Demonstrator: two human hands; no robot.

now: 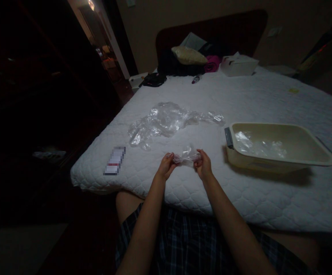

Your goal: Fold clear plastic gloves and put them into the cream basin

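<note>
A small piece of clear plastic (187,156) is stretched between my two hands, just above the front part of the white bed. My left hand (167,165) pinches its left end, and my right hand (203,164) has the right end between closed fingers. Beyond them, a crumpled heap of clear plastic (167,119) lies spread on the bed. To the right of my right hand stands a cream basin (280,164) with grey handles, and more clear plastic (259,147) lies inside it.
A blurred phone-like object (115,161) lies on the quilted bed (143,172) at the left. Far back are a white box (239,65), a cushion (189,55), a pink roll (212,63) and a black bag (154,79). The bed's front edge meets my legs.
</note>
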